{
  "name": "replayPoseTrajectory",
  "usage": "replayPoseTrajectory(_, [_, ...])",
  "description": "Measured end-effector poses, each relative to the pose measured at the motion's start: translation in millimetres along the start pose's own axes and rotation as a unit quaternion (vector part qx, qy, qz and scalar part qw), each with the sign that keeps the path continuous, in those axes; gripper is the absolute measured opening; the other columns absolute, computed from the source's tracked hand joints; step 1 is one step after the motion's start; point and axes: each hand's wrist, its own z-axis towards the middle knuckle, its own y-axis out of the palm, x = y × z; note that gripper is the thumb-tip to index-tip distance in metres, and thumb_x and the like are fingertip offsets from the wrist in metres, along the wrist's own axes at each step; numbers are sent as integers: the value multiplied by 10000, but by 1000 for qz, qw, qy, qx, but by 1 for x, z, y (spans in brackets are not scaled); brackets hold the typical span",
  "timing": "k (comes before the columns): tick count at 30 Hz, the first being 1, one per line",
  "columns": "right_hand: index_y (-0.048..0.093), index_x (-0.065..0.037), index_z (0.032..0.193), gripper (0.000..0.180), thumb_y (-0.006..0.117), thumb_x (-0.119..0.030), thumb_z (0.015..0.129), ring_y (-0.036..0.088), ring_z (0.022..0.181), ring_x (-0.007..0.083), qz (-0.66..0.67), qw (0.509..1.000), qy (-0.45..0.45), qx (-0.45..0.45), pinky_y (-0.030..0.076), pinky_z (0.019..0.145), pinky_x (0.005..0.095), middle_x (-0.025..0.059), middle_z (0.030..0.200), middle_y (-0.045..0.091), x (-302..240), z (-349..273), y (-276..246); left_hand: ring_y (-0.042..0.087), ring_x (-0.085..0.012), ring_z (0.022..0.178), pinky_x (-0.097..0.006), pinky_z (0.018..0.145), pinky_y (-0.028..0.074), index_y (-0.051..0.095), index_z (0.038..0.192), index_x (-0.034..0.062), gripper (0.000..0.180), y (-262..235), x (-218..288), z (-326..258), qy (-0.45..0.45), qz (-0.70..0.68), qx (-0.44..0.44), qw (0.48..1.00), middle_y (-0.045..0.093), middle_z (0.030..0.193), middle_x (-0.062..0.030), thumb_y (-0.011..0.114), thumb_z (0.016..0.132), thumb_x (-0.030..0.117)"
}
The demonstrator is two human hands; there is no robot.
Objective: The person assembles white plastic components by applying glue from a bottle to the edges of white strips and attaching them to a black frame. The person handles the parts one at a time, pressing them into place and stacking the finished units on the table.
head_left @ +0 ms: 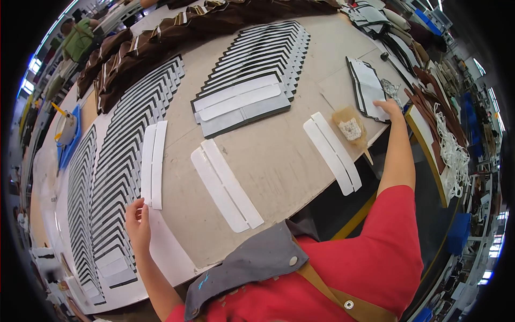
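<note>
Head view as I watch it: my left hand (pixel 138 224) rests flat on the surface (pixel 279 161), fingers loosely spread and gripping nothing, just below the leftmost pair of white strips (pixel 153 163), whose long axis runs almost straight away from the fingertips. My right hand (pixel 390 107) is stretched far to the right, fingers extended onto a grey-edged white panel stack (pixel 367 88); I cannot tell whether they pinch a sheet. Three strip pairs lie loose on the surface: the left one, a centre pair (pixel 226 185) and a right pair (pixel 332 153), both slanting. One glue brush (pixel 351 129) lies beside the right pair. The left hand is nearer the strips
</note>
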Motion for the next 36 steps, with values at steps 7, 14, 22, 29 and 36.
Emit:
replayPoseTrajectory(7, [589, 123, 1008, 826, 766, -513, 512, 574, 991, 301, -65, 997, 22, -20, 439, 840, 349, 251, 1042, 589, -9, -4, -14, 537, -151, 803, -266, 735, 434, 577, 1026, 24, 194, 7, 11, -7, 27, -3, -10, 1000, 554, 922, -62, 540, 851, 97])
replayPoseTrajectory(14, [499, 143, 1134, 886, 777, -455, 543, 509, 1102, 319, -17, 999, 50, 9, 389, 921, 364, 256, 1160, 528, 0, 4, -4, 537, -156, 781, -275, 711, 430, 585, 1017, 35, 195, 9, 12, -20, 25, -20, 4, 999, 555, 905, -64, 557, 838, 106])
replayPoseTrajectory(22, [509, 71, 1163, 595, 692, -279, 718, 523, 1041, 236, 204, 977, 59, -19, 375, 906, 314, 146, 1147, 556, 33, 22, -7, 545, -159, 761, -263, 687, 434, 594, 994, 37, 180, 12, 13, -32, 46, -47, 43, 997, 574, 872, -71, 573, 821, 82])
replayPoseTrajectory(29, [534, -50, 1072, 341, 626, -242, 805, 553, 951, 214, 436, 893, 91, -65, 476, 802, 346, 79, 1042, 576, 58, 14, -9, 529, -165, 704, -265, 652, 424, 597, 945, 4, 135, 21, 17, -44, 69, -39, 104, 991, 571, 813, -78, 541, 828, 42])
replayPoseTrajectory(36, [527, -48, 1096, 352, 632, -237, 818, 533, 971, 223, 640, 758, 63, -108, 443, 895, 350, 79, 1066, 555, 56, -26, -7, 518, -171, 675, -268, 627, 426, 598, 934, 8, 127, 30, 15, -57, 88, -32, 139, 986, 570, 778, -75, 529, 832, 39])
